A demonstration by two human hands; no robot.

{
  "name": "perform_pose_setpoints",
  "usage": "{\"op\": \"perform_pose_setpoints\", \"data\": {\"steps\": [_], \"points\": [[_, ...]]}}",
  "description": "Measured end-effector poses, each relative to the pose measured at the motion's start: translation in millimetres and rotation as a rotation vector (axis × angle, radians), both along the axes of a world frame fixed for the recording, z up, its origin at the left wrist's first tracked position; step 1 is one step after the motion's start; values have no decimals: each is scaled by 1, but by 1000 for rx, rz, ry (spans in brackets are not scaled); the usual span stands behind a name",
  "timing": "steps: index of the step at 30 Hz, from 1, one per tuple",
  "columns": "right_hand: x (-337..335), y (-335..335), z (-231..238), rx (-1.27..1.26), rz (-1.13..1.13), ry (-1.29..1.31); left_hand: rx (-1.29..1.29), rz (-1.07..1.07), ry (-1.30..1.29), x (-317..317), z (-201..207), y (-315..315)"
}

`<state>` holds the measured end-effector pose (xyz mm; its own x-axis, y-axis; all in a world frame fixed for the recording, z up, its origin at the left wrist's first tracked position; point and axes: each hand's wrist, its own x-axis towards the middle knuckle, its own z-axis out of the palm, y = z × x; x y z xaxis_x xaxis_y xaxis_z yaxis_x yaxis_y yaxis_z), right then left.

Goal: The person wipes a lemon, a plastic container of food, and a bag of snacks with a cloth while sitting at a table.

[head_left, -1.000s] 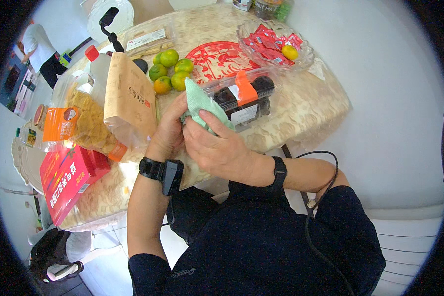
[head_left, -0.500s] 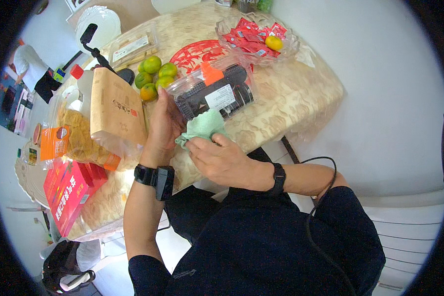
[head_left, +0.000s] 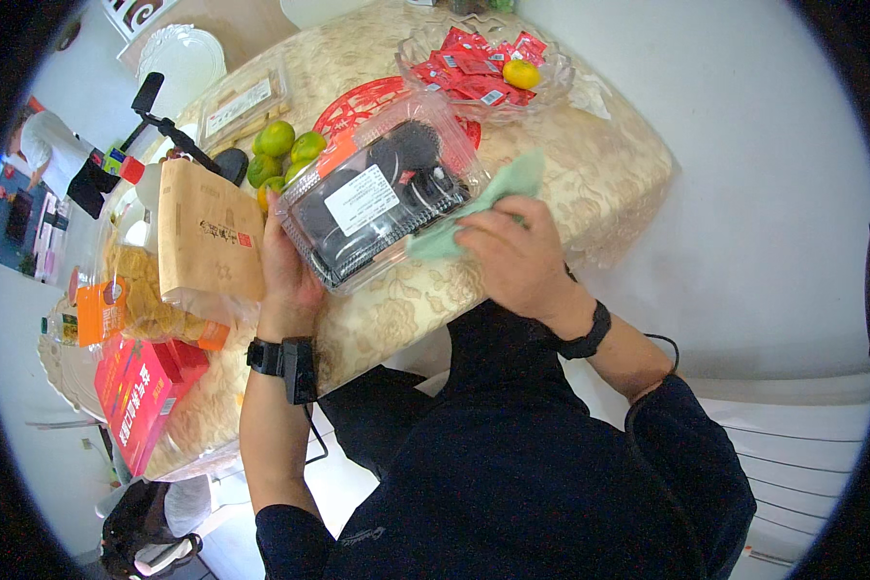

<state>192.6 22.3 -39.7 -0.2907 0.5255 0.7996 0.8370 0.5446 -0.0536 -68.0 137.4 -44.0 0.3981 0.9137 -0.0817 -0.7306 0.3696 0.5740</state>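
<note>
Box (head_left: 382, 188), clear plastic with dark contents, is tilted in the left hand (head_left: 288, 266), which clasps its left end, fingers partly hidden behind it. Right hand (head_left: 524, 256) is off the box's near right side, fingers pinching a pale green cloth (head_left: 442, 240) along that edge; can't tell if cloth touches box. Paper bag (head_left: 208, 232) left of box, glass bowl (head_left: 555, 89) beyond it.
</note>
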Motion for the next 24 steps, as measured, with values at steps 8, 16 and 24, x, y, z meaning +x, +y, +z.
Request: {"op": "perform_pose_setpoints", "data": {"steps": [8, 16, 24], "points": [[50, 8, 3, -409, -45, 1098, -5, -47, 44, 9, 6, -10], [21, 33, 34, -495, 231, 992, 69, 28, 138, 8, -1, -11], [17, 14, 4, -573, 106, 885, 83, 79, 128, 1, -3, -7]]}}
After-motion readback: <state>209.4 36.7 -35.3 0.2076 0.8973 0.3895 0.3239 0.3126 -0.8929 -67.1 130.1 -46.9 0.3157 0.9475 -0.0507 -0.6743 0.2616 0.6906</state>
